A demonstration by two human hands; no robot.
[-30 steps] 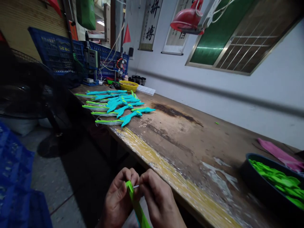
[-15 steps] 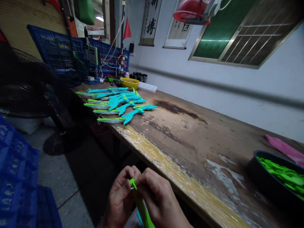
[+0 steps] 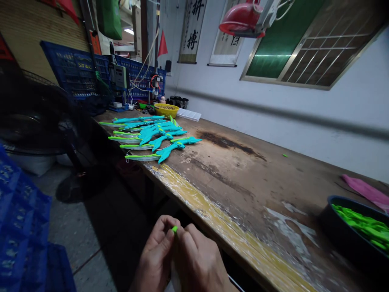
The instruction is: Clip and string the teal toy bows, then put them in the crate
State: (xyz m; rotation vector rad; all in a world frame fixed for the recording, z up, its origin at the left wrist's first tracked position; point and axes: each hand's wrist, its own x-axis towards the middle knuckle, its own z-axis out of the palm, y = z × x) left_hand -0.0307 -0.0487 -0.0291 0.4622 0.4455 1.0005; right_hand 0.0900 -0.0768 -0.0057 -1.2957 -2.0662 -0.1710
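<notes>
Both of my hands are pressed together low in front of the workbench edge. My left hand (image 3: 156,253) and my right hand (image 3: 196,261) pinch a bright green plastic strip (image 3: 174,229); only its tip shows between the fingertips, the rest is hidden behind my hands. Farther along the bench lies a row of teal and green toy bows (image 3: 152,136) with thin strings, laid side by side.
The worn wooden workbench (image 3: 231,178) runs along a white wall. A dark bowl (image 3: 337,227) of green plastic parts (image 3: 364,227) sits at right, a pink cloth (image 3: 363,188) behind it. A yellow bowl (image 3: 165,109), blue crates (image 3: 75,73) and a red lamp (image 3: 241,20) stand farther off. A black fan (image 3: 36,121) is at left.
My hands have closed tighter around the green strip, so only its tip shows now. The small metal pin seen a second ago is out of sight. The view has shifted slightly.
</notes>
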